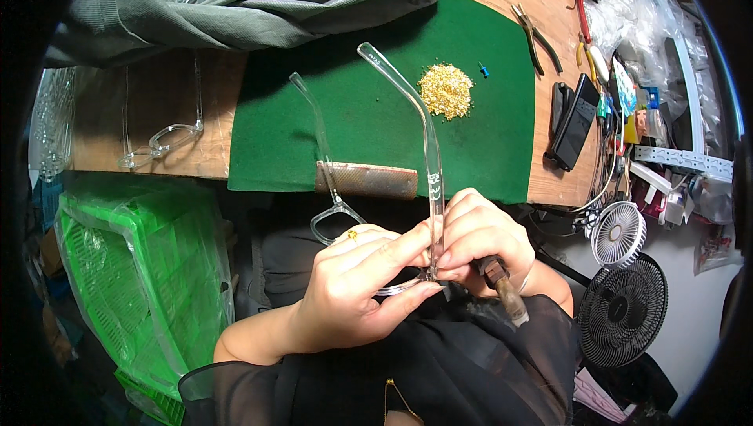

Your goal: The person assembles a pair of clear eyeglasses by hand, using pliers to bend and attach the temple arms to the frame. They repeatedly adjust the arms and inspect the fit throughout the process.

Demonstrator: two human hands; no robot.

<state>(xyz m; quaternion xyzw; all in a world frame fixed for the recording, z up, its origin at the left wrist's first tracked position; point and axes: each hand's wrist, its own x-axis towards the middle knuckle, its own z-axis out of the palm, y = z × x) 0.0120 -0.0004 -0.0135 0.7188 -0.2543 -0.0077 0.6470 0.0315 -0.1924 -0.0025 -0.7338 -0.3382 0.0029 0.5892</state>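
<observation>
My left hand (357, 285) is closed on a clear plastic eyeglass frame (434, 183) near its hinge. One temple arm points up and away from me, and the other (318, 120) slants off to the left; the fingers hide part of the front. My right hand (490, 234) is closed beside the same hinge, its fingertips against the frame. A tool with a worn brown handle (506, 289) sticks out of that hand toward me; its working end is hidden. Beyond the hands, a pile of tiny gold-coloured parts (445, 91) lies on the green mat (376, 143).
A ridged brown block (366, 180) sits at the mat's near edge. A blue pin (483, 70), pliers (537, 40) and a black phone (575, 121) lie right. More clear frames (174, 137) are at left, above a green crate (149, 269). Fans (622, 310) stand right.
</observation>
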